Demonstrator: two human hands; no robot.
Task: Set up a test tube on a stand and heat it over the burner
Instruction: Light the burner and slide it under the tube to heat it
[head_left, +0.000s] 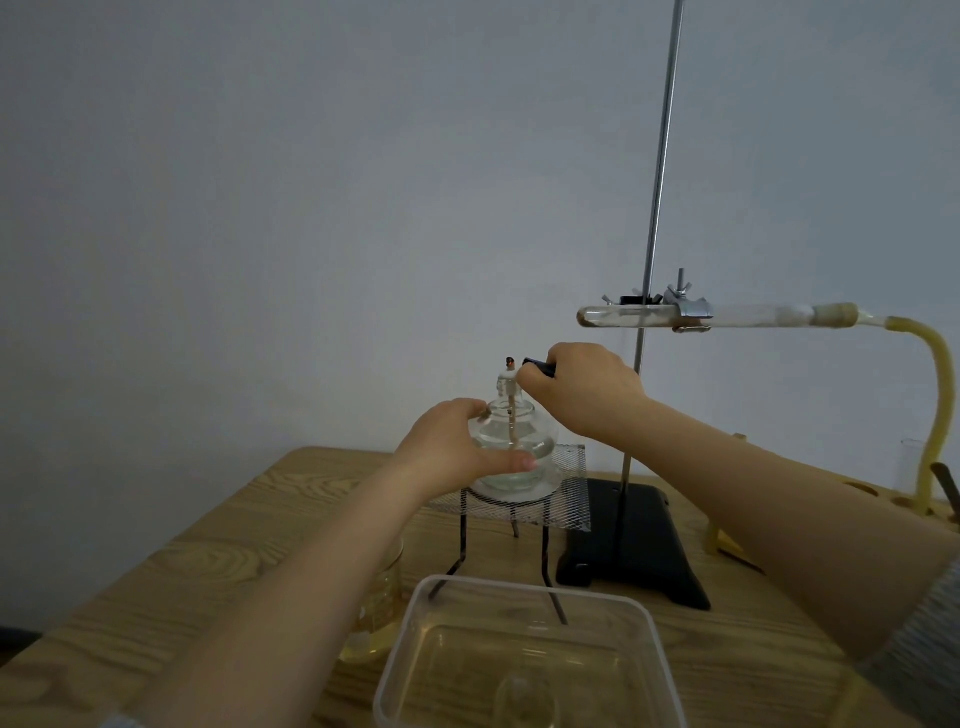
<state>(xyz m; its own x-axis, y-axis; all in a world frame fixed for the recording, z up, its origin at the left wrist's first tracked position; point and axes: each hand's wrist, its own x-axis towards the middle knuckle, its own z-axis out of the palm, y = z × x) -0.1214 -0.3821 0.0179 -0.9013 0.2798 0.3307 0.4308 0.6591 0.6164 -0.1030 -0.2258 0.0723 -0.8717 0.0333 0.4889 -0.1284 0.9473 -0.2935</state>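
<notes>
Black object (540, 365) mostly inside right hand (584, 392)

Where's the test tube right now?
In the head view the test tube lies roughly level in the clamp on the stand rod, upper right, above and right of the burner.

The table (208, 545) is matt, grained wood. The burner (514, 441) is clear glossy glass on wire mesh (571, 499). The stand's rod (662, 156) is shiny metal, its base (634, 545) matt black. The test tube (623, 316) is glass; the hose (940, 395) on the right looks yellowish rubber. The near tub (519, 649) is translucent plastic.
</notes>
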